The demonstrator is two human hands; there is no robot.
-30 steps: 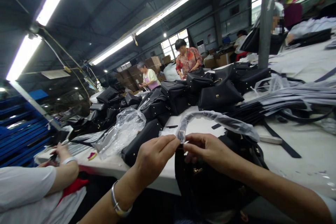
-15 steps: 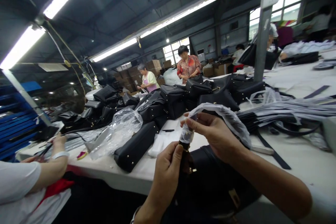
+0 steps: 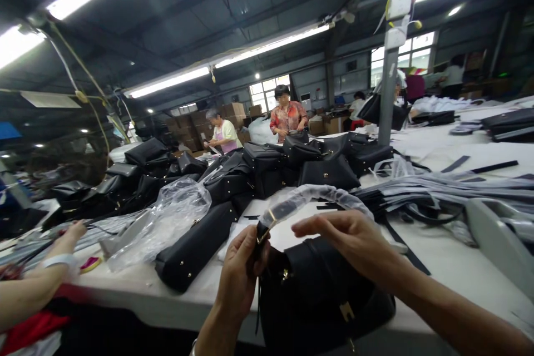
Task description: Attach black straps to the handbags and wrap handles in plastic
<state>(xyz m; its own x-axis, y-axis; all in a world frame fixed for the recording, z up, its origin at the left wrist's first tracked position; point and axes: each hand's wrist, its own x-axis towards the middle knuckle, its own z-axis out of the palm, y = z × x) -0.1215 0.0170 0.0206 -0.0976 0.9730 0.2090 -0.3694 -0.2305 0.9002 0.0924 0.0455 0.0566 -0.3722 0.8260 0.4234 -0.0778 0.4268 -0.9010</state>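
A black handbag with gold-coloured fittings sits at the table's front edge before me. Its handle, wrapped in clear plastic, arches up over the bag. My left hand is closed on the handle's left end, fingers and thumb pinching it near the gold fitting. My right hand hovers above the bag, just under the arch of the handle. Its fingers are extended and apart from the thumb, and nothing shows in them. Part of the handle's right end is hidden behind my right hand.
Black bags are heaped along the middle of the white table. Crumpled clear plastic lies left, a bundle of straps right, beside a grey post. A co-worker's arm reaches in at left; other people stand beyond.
My right hand has let go of the wrapped handle end and moved off it to the right. My left hand still grips the handle. The view has swung rightward.
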